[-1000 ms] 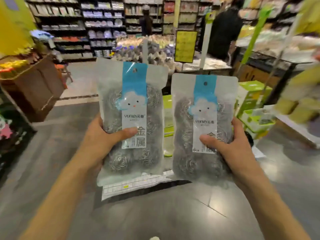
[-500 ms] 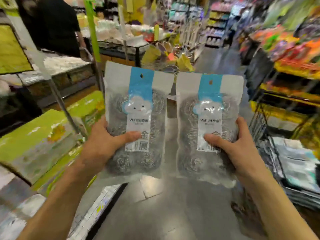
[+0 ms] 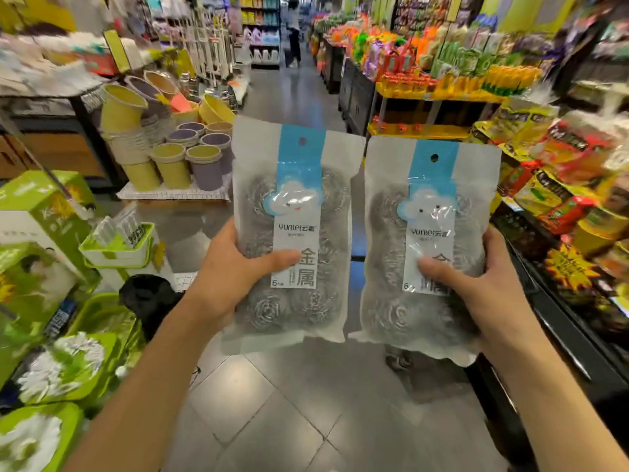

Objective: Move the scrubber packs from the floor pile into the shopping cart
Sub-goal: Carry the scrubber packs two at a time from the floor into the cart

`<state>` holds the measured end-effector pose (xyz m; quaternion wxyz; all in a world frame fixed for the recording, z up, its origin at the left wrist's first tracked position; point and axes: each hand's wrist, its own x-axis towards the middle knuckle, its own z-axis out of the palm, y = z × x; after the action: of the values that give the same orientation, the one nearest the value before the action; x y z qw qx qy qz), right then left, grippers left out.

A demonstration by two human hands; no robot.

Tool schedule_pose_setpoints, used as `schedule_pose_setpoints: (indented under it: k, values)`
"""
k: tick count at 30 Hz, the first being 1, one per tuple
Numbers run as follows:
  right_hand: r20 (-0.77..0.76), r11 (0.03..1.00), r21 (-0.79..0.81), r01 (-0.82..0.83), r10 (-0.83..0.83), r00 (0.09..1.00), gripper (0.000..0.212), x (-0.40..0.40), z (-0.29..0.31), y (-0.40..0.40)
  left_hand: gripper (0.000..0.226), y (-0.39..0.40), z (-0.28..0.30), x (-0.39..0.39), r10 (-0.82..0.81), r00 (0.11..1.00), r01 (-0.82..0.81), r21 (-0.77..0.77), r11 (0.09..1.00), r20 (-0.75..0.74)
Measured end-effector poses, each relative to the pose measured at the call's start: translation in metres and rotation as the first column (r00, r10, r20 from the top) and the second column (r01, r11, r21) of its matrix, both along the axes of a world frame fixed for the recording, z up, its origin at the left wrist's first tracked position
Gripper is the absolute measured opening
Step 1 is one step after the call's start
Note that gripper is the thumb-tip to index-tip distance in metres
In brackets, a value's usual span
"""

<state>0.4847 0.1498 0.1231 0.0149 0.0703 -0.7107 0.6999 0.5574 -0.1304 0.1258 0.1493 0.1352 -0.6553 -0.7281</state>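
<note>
Two scrubber packs are held upright and side by side above the grey floor (image 3: 279, 420), near each other but with a narrow gap between them; the left scrubber pack (image 3: 292, 233) is gripped at its lower half by the left hand (image 3: 231, 277), thumb across the printed label and fingers curled behind; the right scrubber pack (image 3: 425, 247) is clamped in the same way by the right hand (image 3: 483, 287). Both grips are thus closed on their packs, neither slack. No shopping cart can be made out for certain, and the floor pile is not seen, so how many packs remain cannot be told. The task is judged to be mid-carry: these two packs have been lifted but not yet deposited; the cart must be found and both packs released into it.
</note>
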Motion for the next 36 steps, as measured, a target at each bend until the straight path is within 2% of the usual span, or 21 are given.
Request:
schedule_pose_setpoints:
  k: [6,15,20,28,36]
  values:
    - [0.006,0.996,0.004,0.089,-0.089,0.996,0.082,-0.086,-0.004,0.035,0.068,0.022,0.000,-0.114,-0.056,0.998,0.056,-0.007,0.998,0.032]
    - [0.031,0.976,-0.027,0.216,-0.215,0.976,0.081,-0.187,-0.018,0.063,0.058,0.051,-0.009,-0.250,-0.221,0.975,0.221,0.000,0.975,0.016]
    - [0.052,0.961,-0.009,0.276,-0.275,0.960,0.084,-0.250,-0.025,0.062,0.071,0.048,-0.023,-0.330,-0.298,0.954,0.297,0.015,0.955,0.041]
    - [0.117,0.933,0.022,0.358,-0.358,0.926,0.082,-0.365,-0.027,0.039,0.058,0.028,-0.027,-0.477,-0.368,0.925,0.363,0.065,0.930,0.097]
    - [0.162,0.883,0.010,0.469,-0.464,0.871,0.082,-0.450,-0.040,0.041,0.055,0.038,-0.034,-0.609,-0.512,0.851,0.508,0.060,0.859,0.120]
